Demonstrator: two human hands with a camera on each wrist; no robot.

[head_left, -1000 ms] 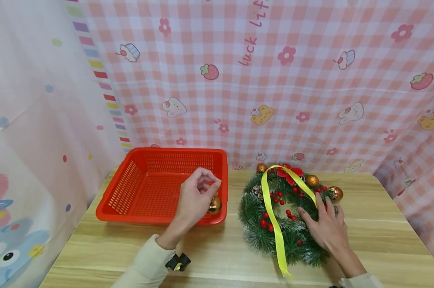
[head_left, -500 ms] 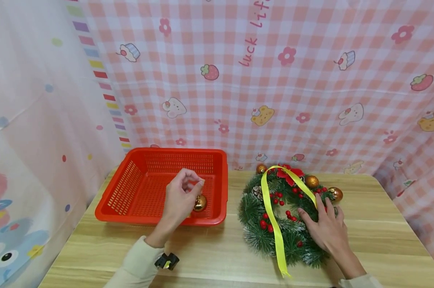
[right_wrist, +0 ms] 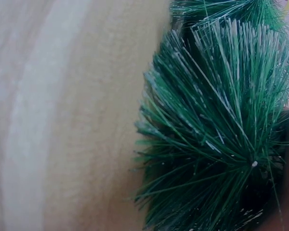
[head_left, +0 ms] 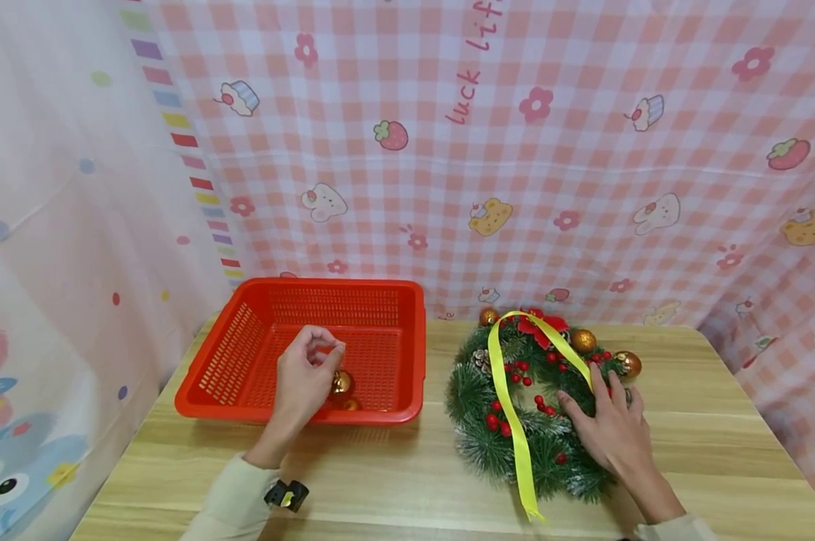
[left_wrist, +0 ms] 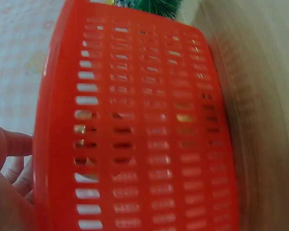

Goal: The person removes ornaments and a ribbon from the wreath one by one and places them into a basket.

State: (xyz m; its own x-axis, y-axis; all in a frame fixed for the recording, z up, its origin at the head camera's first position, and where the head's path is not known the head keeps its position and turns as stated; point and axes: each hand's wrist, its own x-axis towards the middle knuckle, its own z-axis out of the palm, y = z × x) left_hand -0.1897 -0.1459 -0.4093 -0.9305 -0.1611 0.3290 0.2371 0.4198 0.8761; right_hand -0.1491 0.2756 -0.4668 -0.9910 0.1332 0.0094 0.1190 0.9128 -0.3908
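Observation:
My left hand (head_left: 304,379) is over the red plastic basket (head_left: 245,409), thumb and fingertips pinched together. From the pinch hangs a shiny gold bauble (head_left: 342,383); its hanging loop is too fine to make out. A second gold bauble (head_left: 351,404) shows just below it, inside the basket. In the left wrist view the slotted basket wall (left_wrist: 135,192) hides most of the baubles. On the right, my right hand (head_left: 610,428) rests with spread fingers on a green Christmas wreath (head_left: 478,443). Its frosted needles (right_wrist: 221,106) fill much of the right wrist view.
A yellow ribbon (head_left: 512,413) lies looped across the wreath. Red berries (head_left: 493,422), a pine cone (head_left: 482,361), a red flower (head_left: 534,330) and gold baubles (head_left: 627,364) decorate it. The wooden table (head_left: 407,481) meets a pink checked curtain (head_left: 502,165) behind.
My left hand has moved left across the basket, carrying the hanging bauble away from the right wall. The second bauble below has come into sight. My right hand stays on the wreath.

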